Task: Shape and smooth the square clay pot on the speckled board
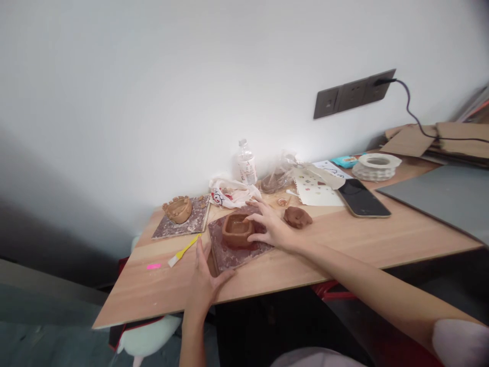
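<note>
A squarish brown clay bowl [237,232] with thick walls and a hollow middle sits on a dark, clay-smeared board [229,259]. My right hand [269,227] reaches in from the right, fingers spread; its fingertips are at the bowl's right rim, and I cannot tell whether they press on it. At the board's left edge is my left hand [202,278], thumb and fingers wide apart, holding nothing. Beyond its fingertips lies a yellow-handled brush [184,251]. A lump of brown clay [298,217] rests on the table to the right of my right hand.
A second clay bowl [179,209] with a bumpy rim stands on another board [168,229] at left. Along the wall are a plastic bottle [247,164] and a crumpled bag [233,192]. Rightward lie a phone [362,198], a white roll [377,167] and a grey sheet [443,196].
</note>
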Available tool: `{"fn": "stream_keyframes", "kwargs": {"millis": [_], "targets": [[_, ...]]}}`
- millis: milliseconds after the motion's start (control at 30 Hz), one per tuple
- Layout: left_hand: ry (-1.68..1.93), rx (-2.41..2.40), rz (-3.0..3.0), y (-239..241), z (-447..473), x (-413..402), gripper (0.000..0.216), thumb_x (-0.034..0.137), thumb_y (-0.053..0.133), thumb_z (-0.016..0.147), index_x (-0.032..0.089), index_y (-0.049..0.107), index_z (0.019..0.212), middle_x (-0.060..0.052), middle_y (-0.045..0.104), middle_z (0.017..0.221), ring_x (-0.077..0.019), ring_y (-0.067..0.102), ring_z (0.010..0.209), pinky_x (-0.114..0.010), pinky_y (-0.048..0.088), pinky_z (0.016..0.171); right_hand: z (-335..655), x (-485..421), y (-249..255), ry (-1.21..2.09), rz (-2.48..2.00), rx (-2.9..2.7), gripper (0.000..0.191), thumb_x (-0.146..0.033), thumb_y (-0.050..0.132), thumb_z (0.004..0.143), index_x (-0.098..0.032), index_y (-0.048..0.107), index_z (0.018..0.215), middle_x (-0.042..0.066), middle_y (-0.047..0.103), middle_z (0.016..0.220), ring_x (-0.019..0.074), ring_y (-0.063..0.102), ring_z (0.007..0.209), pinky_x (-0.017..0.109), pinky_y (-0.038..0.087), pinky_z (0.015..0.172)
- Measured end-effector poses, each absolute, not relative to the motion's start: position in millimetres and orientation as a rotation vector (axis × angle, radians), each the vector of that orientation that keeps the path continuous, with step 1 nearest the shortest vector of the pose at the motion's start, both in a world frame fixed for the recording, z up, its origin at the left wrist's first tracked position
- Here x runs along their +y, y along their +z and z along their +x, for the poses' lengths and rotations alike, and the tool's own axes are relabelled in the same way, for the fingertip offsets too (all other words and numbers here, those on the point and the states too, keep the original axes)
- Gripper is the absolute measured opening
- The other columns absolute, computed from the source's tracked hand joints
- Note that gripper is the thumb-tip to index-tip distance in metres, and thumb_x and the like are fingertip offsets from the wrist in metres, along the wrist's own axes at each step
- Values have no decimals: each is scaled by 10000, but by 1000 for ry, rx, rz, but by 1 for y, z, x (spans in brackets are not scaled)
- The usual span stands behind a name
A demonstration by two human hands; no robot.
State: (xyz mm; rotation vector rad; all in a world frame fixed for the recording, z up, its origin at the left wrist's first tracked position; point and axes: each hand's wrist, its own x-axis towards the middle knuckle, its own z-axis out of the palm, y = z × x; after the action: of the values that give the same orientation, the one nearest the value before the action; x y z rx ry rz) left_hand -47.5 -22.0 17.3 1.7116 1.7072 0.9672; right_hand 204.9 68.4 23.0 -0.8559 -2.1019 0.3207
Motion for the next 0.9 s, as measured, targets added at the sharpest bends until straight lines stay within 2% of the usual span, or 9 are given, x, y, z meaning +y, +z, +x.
{"fn": "stream_keyframes", "kwargs": {"millis": [200, 433, 700, 900], "targets": [[936, 1735, 1713, 18, -48, -22, 1191, 482, 768, 697, 207, -12, 1554, -188, 422, 1528, -332, 312, 1473, -541, 287, 1179, 212, 72, 29, 335, -823, -2219, 426, -383, 836, 714, -212, 682, 1073, 170, 427, 1465, 398, 181, 1477, 663, 280, 1119], [944, 1721, 1729, 16, -49, -22, 1168, 478, 762, 707, 206, 6, 1555, -183, 447, 1512, -331, 325, 1467, -543, 289, 1178, 218, 71, 45, 329, -747, -2352, 230, -307, 721, 842, -218, 705, 1054, 143, 399, 1490, 374, 160, 1489, 634, 288, 1136], [934, 1695, 1724, 13, -51, -21, 1174, 487, 754, 728, 211, -35, 1553, -180, 415, 1537, -313, 307, 1478, -526, 280, 1186, 212, 83, 51, 315, -703, -2449, 174, -290, 766, 795, -254, 743, 963, 88, 502, 1404, 362, 240, 1466, 598, 360, 1116], [925, 1698, 1729, 16, -49, -22, 1178, 491, 758, 719, 219, -27, 1553, -173, 405, 1544, -320, 281, 1488, -531, 263, 1193, 210, 86, 55, 308, -675, -2476, 70, -300, 751, 804, -250, 737, 851, 57, 485, 1440, 345, 219, 1474, 564, 413, 1086]]}}
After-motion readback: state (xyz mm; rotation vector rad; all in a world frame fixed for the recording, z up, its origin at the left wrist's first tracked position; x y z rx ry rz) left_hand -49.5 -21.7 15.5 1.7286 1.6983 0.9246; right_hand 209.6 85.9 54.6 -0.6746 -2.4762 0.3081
